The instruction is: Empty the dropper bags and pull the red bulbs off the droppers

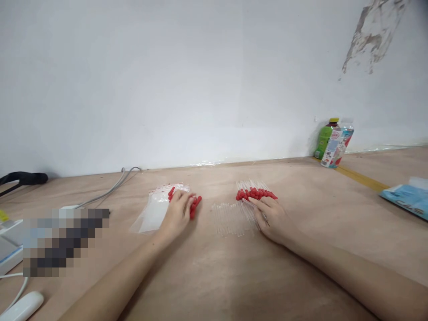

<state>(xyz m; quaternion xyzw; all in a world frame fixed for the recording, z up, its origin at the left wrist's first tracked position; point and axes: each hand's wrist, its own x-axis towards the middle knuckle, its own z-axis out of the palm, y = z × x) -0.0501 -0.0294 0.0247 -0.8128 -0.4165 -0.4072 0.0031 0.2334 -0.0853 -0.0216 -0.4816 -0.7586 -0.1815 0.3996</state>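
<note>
On the wooden table [220, 276] my left hand [177, 214] rests with curled fingers on a small bunch of red-capped droppers [194, 206], beside a clear plastic zip bag [154, 213]. My right hand [272, 217] lies flat on a row of clear glass tubes [230, 219], fingertips touching a second pile of red-capped droppers [254, 193] whose glass stems point toward the wall.
Two drink bottles [334, 142] stand against the white wall at the back right, near a yellow tape line [363, 179]. A blue packet [408, 198] lies at the right edge. A grey cable [110, 189], white devices [20, 307] and a blurred patch sit on the left.
</note>
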